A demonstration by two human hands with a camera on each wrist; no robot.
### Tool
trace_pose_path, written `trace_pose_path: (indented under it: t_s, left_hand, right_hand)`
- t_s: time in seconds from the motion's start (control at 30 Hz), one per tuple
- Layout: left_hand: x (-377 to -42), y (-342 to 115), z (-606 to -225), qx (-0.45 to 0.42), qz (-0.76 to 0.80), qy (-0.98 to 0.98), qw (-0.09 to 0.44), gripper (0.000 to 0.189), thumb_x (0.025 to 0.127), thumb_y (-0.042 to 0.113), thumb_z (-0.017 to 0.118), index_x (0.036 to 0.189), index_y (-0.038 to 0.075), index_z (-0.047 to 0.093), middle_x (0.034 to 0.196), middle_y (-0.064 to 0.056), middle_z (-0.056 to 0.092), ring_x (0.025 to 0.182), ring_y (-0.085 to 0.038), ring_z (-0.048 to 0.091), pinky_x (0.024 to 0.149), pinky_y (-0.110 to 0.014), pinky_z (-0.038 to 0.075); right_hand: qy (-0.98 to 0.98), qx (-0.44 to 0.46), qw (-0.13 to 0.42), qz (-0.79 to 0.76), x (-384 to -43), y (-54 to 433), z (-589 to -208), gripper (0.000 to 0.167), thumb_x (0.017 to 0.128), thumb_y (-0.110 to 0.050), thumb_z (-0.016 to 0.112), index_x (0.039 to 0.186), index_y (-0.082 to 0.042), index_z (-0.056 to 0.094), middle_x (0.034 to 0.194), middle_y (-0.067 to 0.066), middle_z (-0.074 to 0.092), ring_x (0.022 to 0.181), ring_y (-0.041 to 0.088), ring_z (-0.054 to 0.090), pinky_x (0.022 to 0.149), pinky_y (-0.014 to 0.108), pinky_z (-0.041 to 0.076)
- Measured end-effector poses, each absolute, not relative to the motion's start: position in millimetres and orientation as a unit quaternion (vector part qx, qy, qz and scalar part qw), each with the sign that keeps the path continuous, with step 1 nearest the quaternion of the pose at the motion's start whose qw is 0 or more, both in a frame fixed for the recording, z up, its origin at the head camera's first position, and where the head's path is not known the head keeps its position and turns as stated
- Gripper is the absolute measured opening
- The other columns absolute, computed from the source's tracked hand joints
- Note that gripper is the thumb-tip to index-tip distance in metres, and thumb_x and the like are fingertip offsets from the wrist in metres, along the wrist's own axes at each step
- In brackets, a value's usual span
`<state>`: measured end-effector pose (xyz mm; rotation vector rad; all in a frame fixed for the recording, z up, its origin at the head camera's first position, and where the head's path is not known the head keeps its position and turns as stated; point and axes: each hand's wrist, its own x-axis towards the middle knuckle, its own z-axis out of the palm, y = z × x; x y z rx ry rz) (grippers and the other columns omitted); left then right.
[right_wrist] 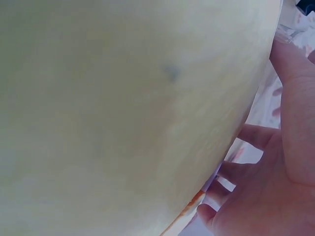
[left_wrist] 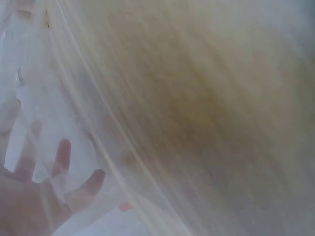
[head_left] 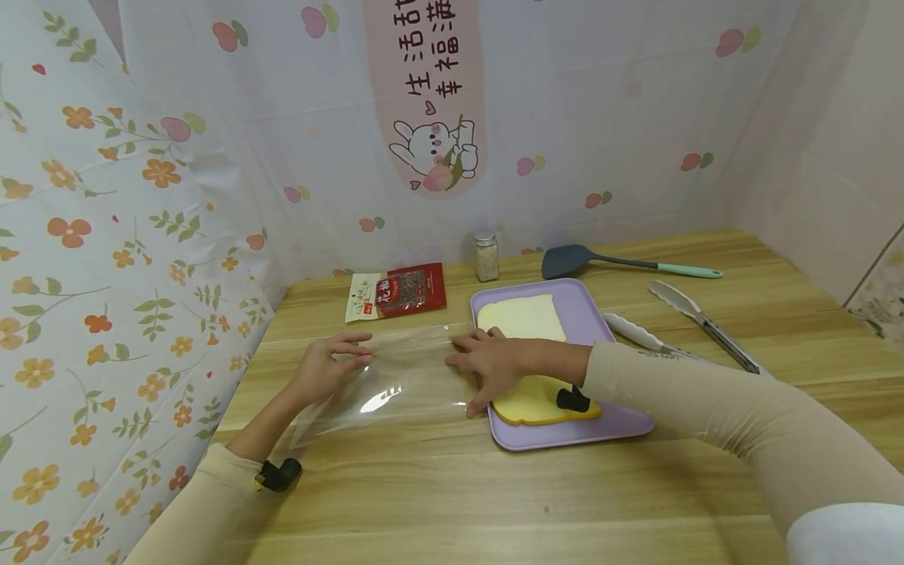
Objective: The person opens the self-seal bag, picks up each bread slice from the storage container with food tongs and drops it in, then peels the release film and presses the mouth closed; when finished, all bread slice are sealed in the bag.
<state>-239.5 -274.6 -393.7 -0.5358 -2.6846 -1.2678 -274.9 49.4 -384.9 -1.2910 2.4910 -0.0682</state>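
Note:
A clear plastic sheet or bag (head_left: 395, 384) lies across the wood-grain table, with bright glare on it. My left hand (head_left: 328, 365) is at its left end, fingers extended toward the right; in the left wrist view, spread fingers (left_wrist: 61, 157) show through the film. At the film's right end, my right hand (head_left: 490, 365) has its fingers spread, fingertips on the film's edge. That hand overlaps a purple tray (head_left: 621, 420) carrying a white bread-like slice (head_left: 526, 314) and a yellow bread-like slice with a brown edge (head_left: 530, 402). The right forearm partly hides both slices.
Behind the film lie a red-and-cream spice packet (head_left: 406, 290) and a small glass jar (head_left: 486, 255). A dark spatula (head_left: 565, 259) with a mint handle lies behind the tray. Metal tongs (head_left: 706, 322) rest to its right, partly behind the right sleeve. Printed curtains hang behind and at left.

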Motion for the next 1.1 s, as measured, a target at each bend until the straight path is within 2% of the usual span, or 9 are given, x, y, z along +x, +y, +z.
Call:
trace_pose_path:
  t_s: [0.3,0.53,0.73,0.93,1.1]
  left_hand:
    - [-241,-274,-396,-0.183,-0.423,-0.885,0.060,0.011,0.086,0.006,0.077,0.095,0.000,0.079,0.126,-0.015,0.067,0.127,-0.038,0.054,0.096,-0.051,0.048]
    - [-240,-273,-396,-0.185,-0.425,-0.884,0.057,0.012,0.086,0.004,0.076,0.096,-0.002,0.078,0.127,-0.017,0.065,0.127,-0.041,0.053,0.101,-0.053,0.044]
    - [-241,-272,-394,-0.185,-0.432,-0.881,0.057,0.013,0.086,0.005,0.076,0.096,-0.002,0.078,0.127,-0.016,0.066,0.128,-0.039,0.053,0.102,-0.052,0.044]
    - [-243,-275,-395,-0.180,-0.431,-0.882,0.058,0.013,0.087,0.006,0.076,0.096,-0.002,0.078,0.128,-0.016,0.066,0.129,-0.038,0.052,0.103,-0.053,0.042]
    - [-242,-272,-394,-0.178,-0.424,-0.886,0.057,0.014,0.087,0.006,0.076,0.098,-0.003,0.077,0.128,-0.017,0.065,0.129,-0.038,0.052,0.104,-0.053,0.040]
  right_hand:
    - [0.872,-0.462,0.156,-0.035,-276,55,-384,0.085,0.084,-0.062,0.069,0.152,-0.018,0.041,0.159,0.016,0.027,0.141,0.035,0.026,0.106,0.053,0.025]
    - [0.873,-0.464,0.141,-0.046,-276,60,-381,0.083,0.087,-0.057,0.068,0.154,-0.017,0.038,0.159,0.014,0.028,0.139,0.034,0.028,0.102,0.052,0.029]
    - [0.875,-0.459,0.126,-0.085,-270,71,-371,0.075,0.088,-0.049,0.071,0.149,-0.015,0.045,0.156,0.016,0.034,0.133,0.036,0.037,0.098,0.056,0.034]
    - [0.867,-0.471,0.106,-0.124,-270,88,-366,0.066,0.091,-0.040,0.071,0.145,-0.009,0.050,0.151,0.017,0.042,0.133,0.038,0.041,0.101,0.060,0.036]
    - [0.862,-0.471,0.096,-0.161,-272,103,-364,0.061,0.093,-0.037,0.069,0.143,-0.006,0.051,0.146,0.015,0.047,0.134,0.035,0.043,0.108,0.055,0.036]
